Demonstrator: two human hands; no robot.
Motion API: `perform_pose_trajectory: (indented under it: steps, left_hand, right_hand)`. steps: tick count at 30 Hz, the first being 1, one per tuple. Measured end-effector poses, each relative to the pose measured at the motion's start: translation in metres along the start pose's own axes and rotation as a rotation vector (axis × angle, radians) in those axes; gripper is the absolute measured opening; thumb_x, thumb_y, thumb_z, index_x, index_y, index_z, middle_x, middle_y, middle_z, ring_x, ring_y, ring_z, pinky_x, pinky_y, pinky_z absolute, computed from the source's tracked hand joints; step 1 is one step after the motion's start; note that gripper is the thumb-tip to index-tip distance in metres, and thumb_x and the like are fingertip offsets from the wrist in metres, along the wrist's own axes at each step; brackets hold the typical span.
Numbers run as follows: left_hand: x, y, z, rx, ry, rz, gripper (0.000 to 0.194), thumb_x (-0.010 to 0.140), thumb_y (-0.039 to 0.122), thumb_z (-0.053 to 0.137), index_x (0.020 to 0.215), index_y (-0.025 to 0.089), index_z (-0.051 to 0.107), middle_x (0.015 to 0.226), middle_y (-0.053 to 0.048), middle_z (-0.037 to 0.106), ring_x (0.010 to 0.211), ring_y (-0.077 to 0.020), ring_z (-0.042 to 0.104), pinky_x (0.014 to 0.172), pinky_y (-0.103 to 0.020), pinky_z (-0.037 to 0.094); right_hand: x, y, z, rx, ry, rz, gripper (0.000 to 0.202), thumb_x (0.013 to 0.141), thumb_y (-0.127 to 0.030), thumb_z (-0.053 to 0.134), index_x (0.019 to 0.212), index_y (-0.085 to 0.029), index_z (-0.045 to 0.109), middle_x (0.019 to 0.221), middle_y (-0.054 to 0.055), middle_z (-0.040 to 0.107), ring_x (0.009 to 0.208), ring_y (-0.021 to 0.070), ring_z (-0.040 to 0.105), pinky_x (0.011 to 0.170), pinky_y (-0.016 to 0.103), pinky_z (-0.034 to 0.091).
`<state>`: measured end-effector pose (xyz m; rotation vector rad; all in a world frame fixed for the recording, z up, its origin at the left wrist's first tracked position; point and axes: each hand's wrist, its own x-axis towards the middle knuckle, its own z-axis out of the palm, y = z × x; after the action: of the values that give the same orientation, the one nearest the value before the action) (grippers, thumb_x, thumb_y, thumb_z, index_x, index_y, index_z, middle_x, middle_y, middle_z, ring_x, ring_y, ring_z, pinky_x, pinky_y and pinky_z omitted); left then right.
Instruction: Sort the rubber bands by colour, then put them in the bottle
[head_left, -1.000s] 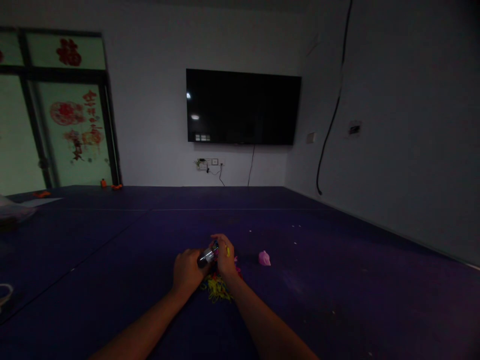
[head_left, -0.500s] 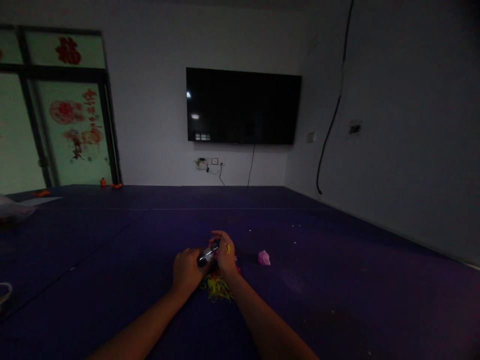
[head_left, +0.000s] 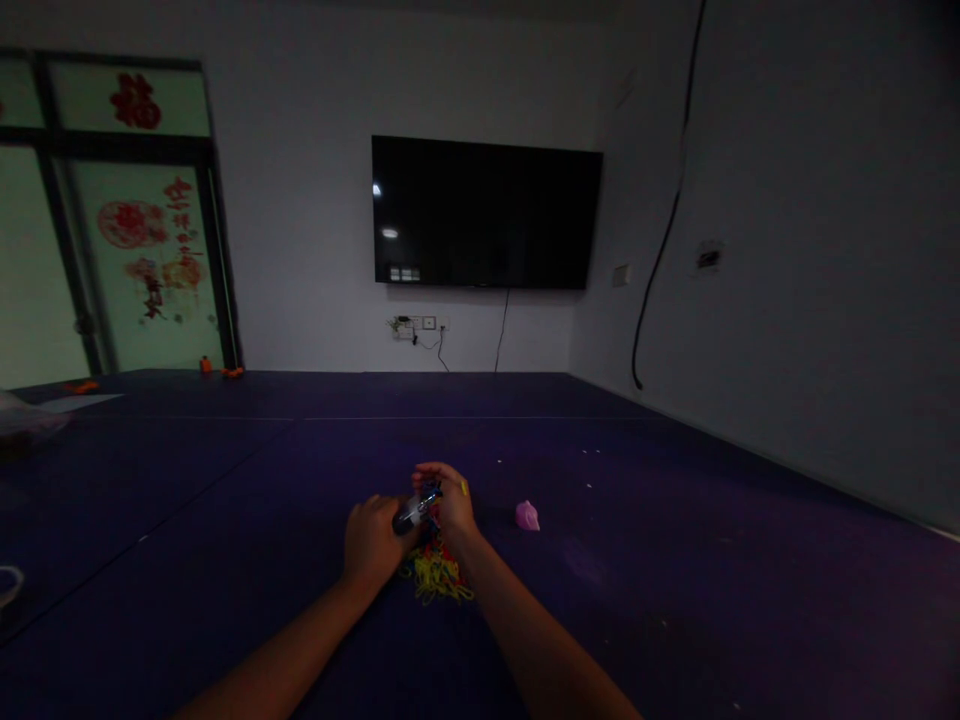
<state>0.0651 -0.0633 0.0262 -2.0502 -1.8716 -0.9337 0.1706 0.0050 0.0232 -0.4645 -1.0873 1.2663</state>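
My left hand is wrapped round a small clear bottle-like container with a dark end, tilted up to the right. My right hand is at the container's upper right end, its fingers curled beside it; whether they pinch anything is hidden. A bit of yellow shows on the back of that hand. Below and between both hands lies a tangled pile of yellow, red and blue loops on the dark purple surface. To the right of my right hand sits a small crumpled pink piece.
Small white specks dot the surface at the right. A pale plastic bag and a white ring-shaped item are at the left edge. Orange objects lie far left, near the glass door. A black cable hangs along the right wall.
My right hand has turned slightly and its fingertips have shifted a little left over the container's end. My left hand and the container have barely moved.
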Motion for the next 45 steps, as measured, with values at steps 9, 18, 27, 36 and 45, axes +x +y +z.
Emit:
perform_pose_trajectory:
  steps: [9, 18, 27, 36, 45]
  left_hand:
    - [0.0, 0.001, -0.001, -0.006, 0.039, 0.016, 0.023, 0.075, 0.037, 0.057, 0.09, 0.022, 0.067, 0.081, -0.004, 0.069, 0.079, -0.0222, 0.06, 0.067, -0.029, 0.036]
    - [0.001, 0.001, 0.001, 0.004, 0.065, 0.027, 0.022, 0.075, 0.036, 0.056, 0.087, 0.023, 0.069, 0.079, -0.004, 0.069, 0.076, -0.0216, 0.06, 0.064, -0.029, 0.036]
    - [-0.001, 0.002, -0.001, -0.03, 0.11, 0.023, 0.023, 0.075, 0.041, 0.057, 0.084, 0.023, 0.067, 0.076, -0.003, 0.069, 0.074, -0.0217, 0.059, 0.065, -0.03, 0.036]
    - [-0.002, 0.001, 0.001, -0.029, 0.124, 0.059, 0.024, 0.075, 0.043, 0.058, 0.083, 0.023, 0.068, 0.071, -0.003, 0.067, 0.071, -0.0205, 0.058, 0.062, -0.028, 0.035]
    - [-0.001, 0.0, 0.002, -0.016, 0.108, 0.064, 0.027, 0.076, 0.046, 0.055, 0.075, 0.021, 0.066, 0.07, -0.003, 0.066, 0.068, -0.0195, 0.058, 0.06, -0.028, 0.034]
  right_hand:
    - [0.001, -0.005, 0.003, 0.051, 0.023, 0.182, 0.026, 0.058, -0.022, 0.045, 0.068, -0.017, 0.068, 0.065, 0.004, 0.066, 0.057, 0.0138, 0.058, 0.053, 0.023, 0.044]
    - [0.002, -0.016, 0.008, 0.133, 0.095, 0.397, 0.018, 0.065, -0.018, 0.053, 0.073, -0.014, 0.069, 0.066, 0.005, 0.065, 0.051, 0.0122, 0.058, 0.045, 0.022, 0.042]
    - [0.009, 0.001, -0.004, 0.231, -0.023, 0.296, 0.027, 0.065, -0.012, 0.061, 0.09, -0.018, 0.068, 0.078, 0.004, 0.068, 0.063, 0.0119, 0.062, 0.051, 0.02, 0.046]
    - [0.013, -0.002, -0.015, 0.272, -0.125, 0.42, 0.037, 0.062, 0.003, 0.052, 0.089, -0.018, 0.067, 0.079, 0.003, 0.067, 0.067, 0.0103, 0.062, 0.058, 0.019, 0.048]
    - [0.013, 0.001, -0.012, 0.239, -0.099, 0.45, 0.04, 0.059, 0.005, 0.047, 0.085, -0.016, 0.069, 0.076, 0.004, 0.068, 0.068, 0.0119, 0.063, 0.058, 0.02, 0.048]
